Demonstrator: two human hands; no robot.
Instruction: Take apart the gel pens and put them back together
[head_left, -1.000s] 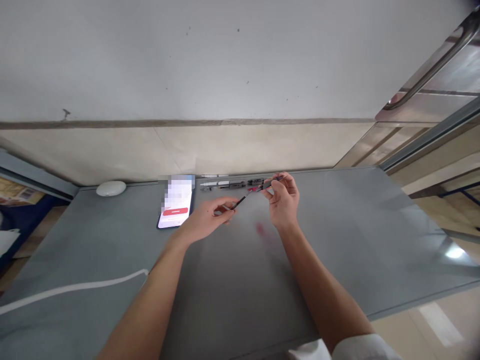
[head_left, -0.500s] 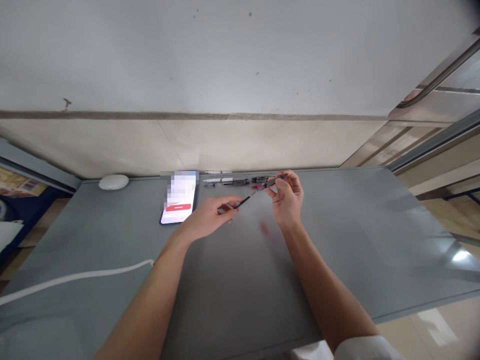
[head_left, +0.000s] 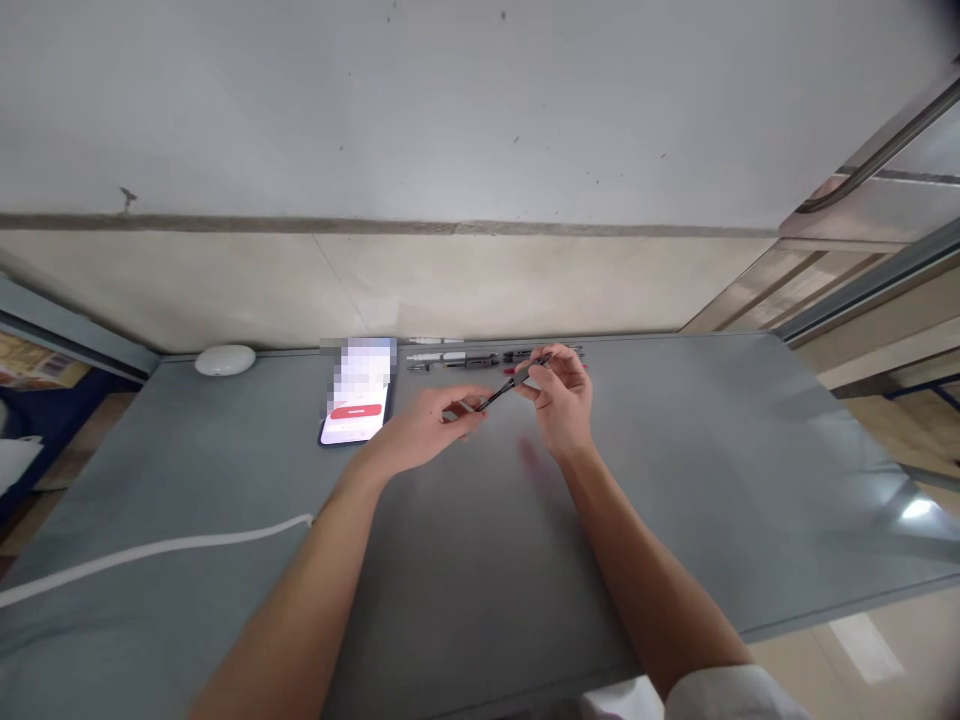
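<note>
Above the grey table, a dark pen (head_left: 496, 395) slants between both hands. Its thin dark end, like a refill, is pinched in the fingertips of my left hand (head_left: 431, 428). My right hand (head_left: 561, 398) closes its fingers round the wider dark barrel (head_left: 525, 374). My fingers partly cover both ends. Just beyond the hands, several pens and pen parts lie along the wall: a white pen (head_left: 435, 357), a dark pen piece (head_left: 481, 363) and a red one (head_left: 510, 371), partly behind my right hand.
A phone with a lit screen (head_left: 358, 395) lies left of the pens. Farther left is a white rounded case (head_left: 225, 360) by the wall. A white cable (head_left: 172, 546) crosses the left of the grey table (head_left: 690, 480). The wall (head_left: 480, 285) bounds the table's back.
My right hand has moved left and slightly down toward my left hand. Less of the thin dark length shows between them. More of the pens behind my right hand are visible.
</note>
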